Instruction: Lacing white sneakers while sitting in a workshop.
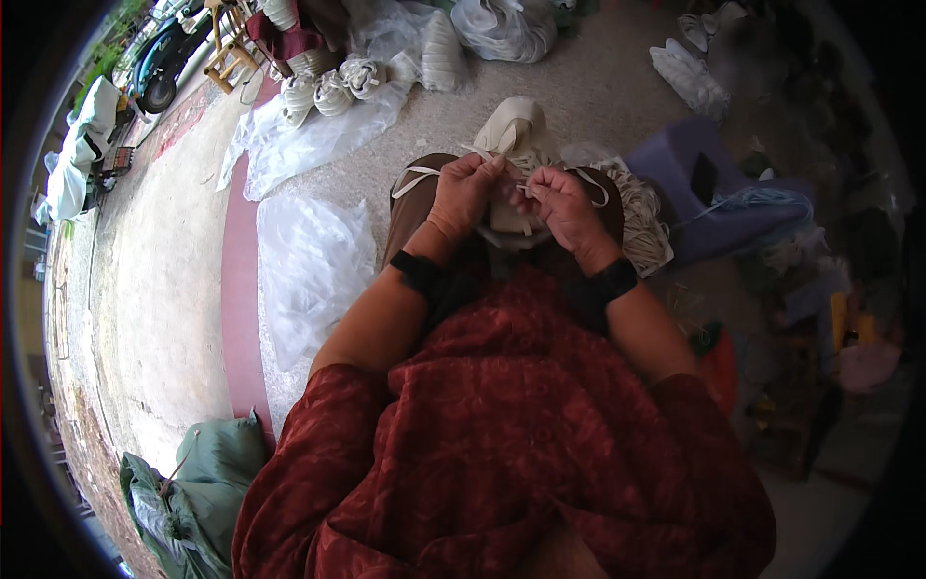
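Over the lap (pixel 409 214), a pale lace (pixel 421 171) sits pinched by left hand (pixel 461 196) and right hand (pixel 571 210), near a cream shoe (pixel 516 124); purple stool (pixel 675 159) crowds the right, concrete (pixel 164 309) opens left, the lace's ends hard to make out.

Cream shoe (pixel 513 124) partly hidden by left hand (pixel 467 189); green sack (pixel 220 475) cut off below; yellow objects (pixel 838 314) blurred.

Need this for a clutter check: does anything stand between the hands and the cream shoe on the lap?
Nothing visible does. The left hand and right hand are close at the shoe; the pale strands and purple stool lie off to the right, clear of them.
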The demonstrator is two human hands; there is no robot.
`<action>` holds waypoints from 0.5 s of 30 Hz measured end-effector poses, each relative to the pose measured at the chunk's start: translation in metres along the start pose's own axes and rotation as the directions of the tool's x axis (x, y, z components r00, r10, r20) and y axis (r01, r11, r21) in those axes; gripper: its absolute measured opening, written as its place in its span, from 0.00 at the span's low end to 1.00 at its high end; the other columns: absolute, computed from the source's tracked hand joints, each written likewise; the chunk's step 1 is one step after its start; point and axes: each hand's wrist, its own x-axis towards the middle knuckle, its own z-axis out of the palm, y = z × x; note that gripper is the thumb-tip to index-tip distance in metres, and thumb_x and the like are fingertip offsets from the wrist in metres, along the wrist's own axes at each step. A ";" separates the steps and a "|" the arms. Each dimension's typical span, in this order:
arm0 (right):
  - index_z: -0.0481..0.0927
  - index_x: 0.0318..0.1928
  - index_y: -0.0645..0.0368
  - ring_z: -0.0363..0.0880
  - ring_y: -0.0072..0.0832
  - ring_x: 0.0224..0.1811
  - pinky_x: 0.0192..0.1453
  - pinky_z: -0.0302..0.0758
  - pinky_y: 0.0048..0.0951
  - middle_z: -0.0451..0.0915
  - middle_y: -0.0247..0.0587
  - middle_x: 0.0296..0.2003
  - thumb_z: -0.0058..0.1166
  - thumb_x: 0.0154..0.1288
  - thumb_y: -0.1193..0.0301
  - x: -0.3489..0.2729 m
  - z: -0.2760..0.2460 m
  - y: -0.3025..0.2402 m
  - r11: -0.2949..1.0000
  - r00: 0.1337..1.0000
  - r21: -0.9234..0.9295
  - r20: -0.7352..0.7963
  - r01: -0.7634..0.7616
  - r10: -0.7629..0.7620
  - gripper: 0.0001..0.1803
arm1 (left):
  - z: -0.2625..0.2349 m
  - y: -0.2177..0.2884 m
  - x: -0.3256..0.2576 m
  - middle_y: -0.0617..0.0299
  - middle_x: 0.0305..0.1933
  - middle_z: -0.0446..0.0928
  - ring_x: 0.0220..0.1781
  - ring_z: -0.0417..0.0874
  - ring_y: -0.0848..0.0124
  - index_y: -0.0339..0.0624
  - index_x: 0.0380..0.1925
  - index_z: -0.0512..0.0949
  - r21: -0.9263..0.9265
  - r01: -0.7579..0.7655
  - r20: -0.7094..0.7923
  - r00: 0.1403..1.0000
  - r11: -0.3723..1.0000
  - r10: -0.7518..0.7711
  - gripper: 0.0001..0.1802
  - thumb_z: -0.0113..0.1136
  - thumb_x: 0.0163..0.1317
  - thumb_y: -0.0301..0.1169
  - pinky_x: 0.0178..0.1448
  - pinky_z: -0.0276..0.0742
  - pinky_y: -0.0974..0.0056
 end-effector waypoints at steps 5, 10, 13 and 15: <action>0.69 0.29 0.61 0.66 0.22 0.27 0.35 0.65 0.24 0.68 0.34 0.24 0.44 0.63 0.76 -0.044 -0.096 -0.050 0.980 0.945 -0.123 -0.268 0.159 -0.187 0.05 | -0.091 0.021 -0.033 0.73 0.16 0.61 0.15 0.58 0.82 0.45 0.26 0.70 -0.456 0.024 -0.219 0.966 0.890 -0.138 0.09 0.48 0.65 0.34 0.19 0.54 0.76; 0.66 0.29 0.58 0.64 0.23 0.26 0.29 0.62 0.26 0.63 0.32 0.22 0.44 0.63 0.77 -0.213 -0.309 -0.100 0.929 0.649 -0.172 -0.673 0.328 -0.354 0.05 | -0.294 0.054 -0.138 0.74 0.14 0.53 0.13 0.48 0.81 0.47 0.22 0.64 -0.357 -0.358 -0.827 0.551 0.863 -0.113 0.15 0.47 0.68 0.37 0.17 0.45 0.74; 0.68 0.30 0.59 0.68 0.24 0.25 0.27 0.64 0.26 0.67 0.33 0.23 0.45 0.61 0.77 -0.203 -0.287 -0.096 0.968 0.714 -0.250 -0.680 -0.009 -0.169 0.02 | -0.270 0.055 -0.150 0.66 0.18 0.66 0.14 0.59 0.79 0.42 0.27 0.72 -0.074 -0.123 -0.833 0.554 0.990 0.007 0.08 0.54 0.62 0.32 0.19 0.56 0.75; 0.70 0.32 0.60 0.72 0.27 0.25 0.27 0.68 0.29 0.71 0.36 0.24 0.48 0.57 0.77 -0.161 -0.234 -0.085 0.746 0.748 -0.528 -0.661 -0.407 -0.060 0.02 | -0.254 0.033 -0.132 0.57 0.27 0.74 0.23 0.73 0.70 0.36 0.37 0.75 0.607 0.264 -0.665 0.686 0.750 0.296 0.12 0.62 0.54 0.30 0.29 0.70 0.68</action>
